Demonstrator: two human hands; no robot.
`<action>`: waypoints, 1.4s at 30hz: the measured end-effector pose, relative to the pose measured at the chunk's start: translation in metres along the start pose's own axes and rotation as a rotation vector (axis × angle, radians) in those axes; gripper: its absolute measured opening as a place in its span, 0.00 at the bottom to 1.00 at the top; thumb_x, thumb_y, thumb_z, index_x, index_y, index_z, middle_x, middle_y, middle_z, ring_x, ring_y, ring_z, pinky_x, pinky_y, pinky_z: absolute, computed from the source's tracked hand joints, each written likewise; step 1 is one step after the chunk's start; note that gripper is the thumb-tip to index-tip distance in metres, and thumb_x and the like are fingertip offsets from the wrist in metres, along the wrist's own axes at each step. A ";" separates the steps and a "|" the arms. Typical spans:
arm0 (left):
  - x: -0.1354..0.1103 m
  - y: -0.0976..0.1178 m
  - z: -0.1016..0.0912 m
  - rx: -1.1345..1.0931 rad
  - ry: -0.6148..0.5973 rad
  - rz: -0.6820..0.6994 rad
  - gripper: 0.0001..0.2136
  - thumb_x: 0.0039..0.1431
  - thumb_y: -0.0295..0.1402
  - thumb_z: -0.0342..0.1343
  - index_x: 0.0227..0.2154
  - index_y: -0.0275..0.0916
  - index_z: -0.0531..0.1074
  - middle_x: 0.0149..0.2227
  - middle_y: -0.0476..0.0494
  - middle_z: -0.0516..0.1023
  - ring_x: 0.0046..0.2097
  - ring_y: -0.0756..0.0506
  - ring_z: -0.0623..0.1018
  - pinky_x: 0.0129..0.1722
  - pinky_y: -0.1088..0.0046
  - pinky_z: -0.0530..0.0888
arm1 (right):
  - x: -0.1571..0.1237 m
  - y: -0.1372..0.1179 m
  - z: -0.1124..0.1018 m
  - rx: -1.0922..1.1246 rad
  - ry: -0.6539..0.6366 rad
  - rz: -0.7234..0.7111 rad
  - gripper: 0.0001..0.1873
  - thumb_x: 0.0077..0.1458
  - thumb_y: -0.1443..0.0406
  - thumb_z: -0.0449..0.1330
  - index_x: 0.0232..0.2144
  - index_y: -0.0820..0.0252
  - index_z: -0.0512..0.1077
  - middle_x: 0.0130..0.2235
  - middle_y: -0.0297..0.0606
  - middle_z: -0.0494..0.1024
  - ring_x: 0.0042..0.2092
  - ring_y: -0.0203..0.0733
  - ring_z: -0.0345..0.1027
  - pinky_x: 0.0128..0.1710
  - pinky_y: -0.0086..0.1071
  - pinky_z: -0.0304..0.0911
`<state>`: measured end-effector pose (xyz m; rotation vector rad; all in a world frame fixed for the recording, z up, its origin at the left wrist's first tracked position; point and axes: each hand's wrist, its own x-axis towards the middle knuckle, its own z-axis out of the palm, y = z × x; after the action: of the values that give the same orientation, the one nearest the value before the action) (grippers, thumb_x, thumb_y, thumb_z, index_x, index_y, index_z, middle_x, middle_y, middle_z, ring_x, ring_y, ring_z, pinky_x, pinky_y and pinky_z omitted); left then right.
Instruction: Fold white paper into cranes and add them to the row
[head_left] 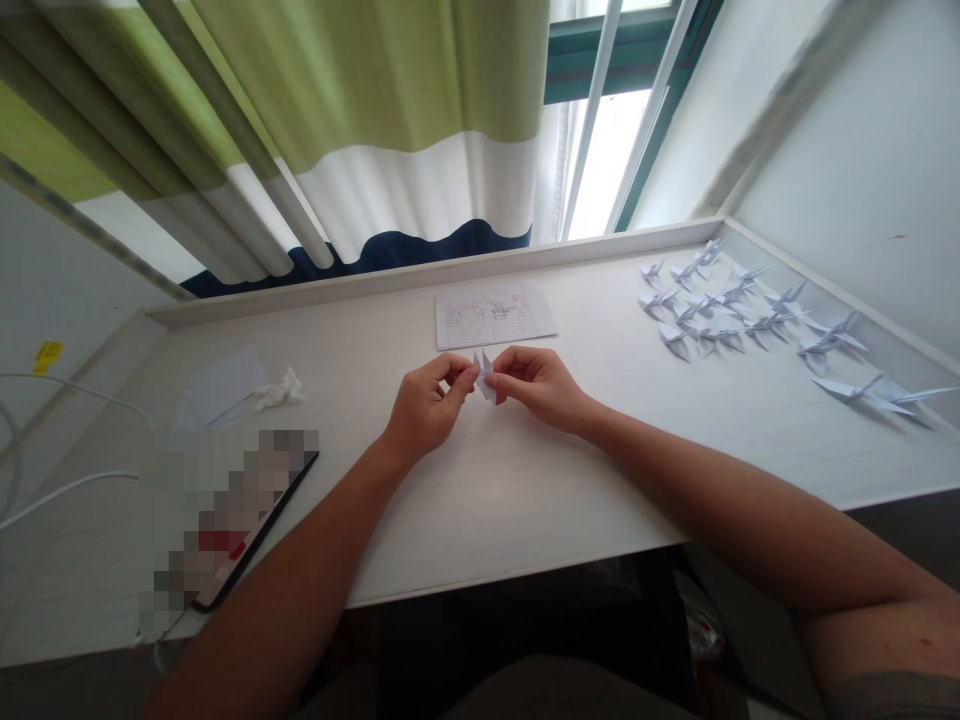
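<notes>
A small folded piece of white paper (486, 388) is held above the desk, with two narrow points sticking up. My left hand (433, 400) pinches its left side between thumb and fingers. On the other side, my right hand (536, 385) grips it with thumb and bent fingers. Parts of the fold are hidden behind my fingertips. Just beyond my hands lies a sheet of paper (495, 318) with a printed table and handwriting. Several folded white paper cranes (705, 305) stand grouped at the right of the desk.
The white desk (525, 500) has a raised rim at the back. On the left are flat white paper sheets (225, 385), a crumpled tissue (280, 390) and a blurred-out tablet-like device (240, 530). White cables (75, 490) run in from the left edge. A curtain (420, 90) hangs behind.
</notes>
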<state>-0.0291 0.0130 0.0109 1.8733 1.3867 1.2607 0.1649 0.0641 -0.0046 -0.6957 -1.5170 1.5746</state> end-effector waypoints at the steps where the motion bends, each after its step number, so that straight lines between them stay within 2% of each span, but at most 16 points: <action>1: 0.000 0.000 0.001 -0.013 0.008 -0.003 0.11 0.68 0.40 0.61 0.33 0.40 0.77 0.29 0.47 0.80 0.30 0.49 0.76 0.27 0.74 0.70 | 0.000 0.000 0.000 -0.002 0.010 0.000 0.23 0.47 0.51 0.79 0.29 0.59 0.75 0.28 0.33 0.78 0.30 0.37 0.73 0.33 0.33 0.71; 7: -0.001 -0.001 0.003 -0.091 0.008 -0.021 0.12 0.68 0.43 0.63 0.35 0.40 0.77 0.30 0.47 0.79 0.28 0.50 0.76 0.27 0.74 0.71 | -0.002 -0.002 0.001 0.001 -0.002 -0.035 0.23 0.48 0.50 0.79 0.30 0.59 0.74 0.29 0.32 0.77 0.31 0.37 0.73 0.33 0.33 0.72; 12: -0.001 -0.003 0.006 -0.235 0.027 -0.109 0.16 0.67 0.48 0.64 0.37 0.40 0.75 0.30 0.48 0.78 0.25 0.52 0.73 0.24 0.75 0.71 | -0.004 -0.003 0.001 -0.022 -0.030 -0.082 0.21 0.55 0.49 0.74 0.34 0.58 0.74 0.31 0.33 0.78 0.31 0.37 0.73 0.35 0.34 0.72; 18: -0.001 -0.001 0.006 -0.248 0.007 -0.135 0.15 0.64 0.47 0.66 0.38 0.40 0.74 0.30 0.49 0.77 0.25 0.52 0.74 0.24 0.76 0.70 | -0.003 0.001 0.000 -0.039 -0.003 -0.091 0.21 0.57 0.49 0.72 0.32 0.59 0.74 0.28 0.33 0.77 0.30 0.37 0.73 0.33 0.33 0.70; 23: 0.000 0.000 0.004 -0.174 -0.005 -0.138 0.16 0.58 0.45 0.71 0.37 0.39 0.77 0.31 0.47 0.79 0.28 0.50 0.77 0.23 0.76 0.70 | -0.003 -0.001 0.000 -0.050 0.017 -0.077 0.24 0.54 0.46 0.74 0.32 0.58 0.74 0.29 0.33 0.78 0.30 0.37 0.74 0.33 0.34 0.72; 27: -0.001 -0.001 0.004 -0.171 0.025 -0.138 0.13 0.59 0.44 0.71 0.36 0.39 0.81 0.30 0.45 0.81 0.28 0.48 0.77 0.25 0.74 0.72 | -0.003 -0.001 0.000 -0.043 0.007 -0.062 0.26 0.51 0.45 0.75 0.31 0.58 0.74 0.30 0.34 0.79 0.30 0.38 0.75 0.33 0.34 0.73; 32: -0.002 -0.001 0.005 -0.207 0.066 -0.126 0.13 0.58 0.45 0.72 0.34 0.39 0.82 0.29 0.45 0.81 0.29 0.48 0.76 0.22 0.74 0.70 | -0.001 0.000 -0.001 -0.030 0.013 -0.081 0.26 0.52 0.44 0.75 0.31 0.59 0.75 0.29 0.34 0.79 0.31 0.37 0.74 0.34 0.35 0.74; 37: 0.000 0.000 0.004 -0.213 0.090 -0.074 0.12 0.57 0.44 0.73 0.30 0.41 0.83 0.33 0.45 0.80 0.32 0.49 0.76 0.22 0.76 0.68 | 0.000 0.002 -0.001 -0.007 0.010 -0.082 0.25 0.50 0.45 0.76 0.31 0.59 0.77 0.31 0.35 0.80 0.32 0.37 0.75 0.36 0.35 0.74; 42: 0.002 -0.001 0.007 -0.265 0.093 -0.123 0.12 0.55 0.43 0.74 0.33 0.40 0.83 0.37 0.45 0.83 0.37 0.47 0.80 0.27 0.75 0.76 | -0.001 0.004 -0.001 0.007 0.032 -0.083 0.24 0.50 0.46 0.77 0.31 0.59 0.78 0.31 0.36 0.80 0.33 0.38 0.75 0.36 0.35 0.73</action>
<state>-0.0235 0.0158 0.0077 1.5473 1.2885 1.4083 0.1652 0.0640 -0.0089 -0.6426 -1.4972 1.4996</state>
